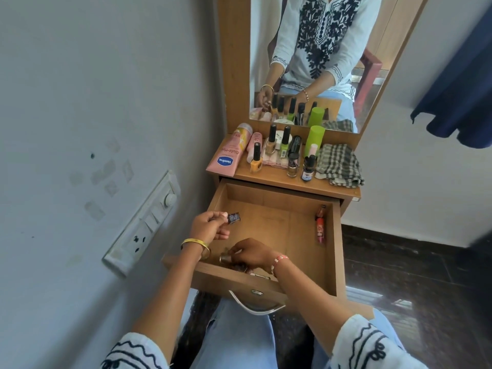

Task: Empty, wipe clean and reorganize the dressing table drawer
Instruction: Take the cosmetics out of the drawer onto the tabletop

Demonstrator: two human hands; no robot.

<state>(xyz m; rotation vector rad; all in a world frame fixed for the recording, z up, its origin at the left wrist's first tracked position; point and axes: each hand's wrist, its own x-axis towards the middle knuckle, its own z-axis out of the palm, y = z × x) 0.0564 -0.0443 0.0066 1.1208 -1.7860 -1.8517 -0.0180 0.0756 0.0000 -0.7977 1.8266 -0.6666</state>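
Note:
The wooden drawer (269,206) of the dressing table stands pulled out in front of me. My left hand (210,226) hovers over its left side and pinches a small dark bottle (233,217). My right hand (247,253) reaches into the near left corner, fingers curled round a small metallic-capped item (224,259). Other small things lie hidden under that hand. A red tube (320,227) lies along the drawer's right wall. The tabletop (277,179) carries nail polish bottles (256,158), a pink Vaseline tube (227,155), a green bottle (314,138) and a folded checked cloth (339,165).
A mirror (314,62) rises behind the tabletop and reflects me. A white switchboard (143,227) sits on the wall at left. Dark blue fabric (458,102) hangs at the right. The drawer's metal handle (255,306) is above my lap.

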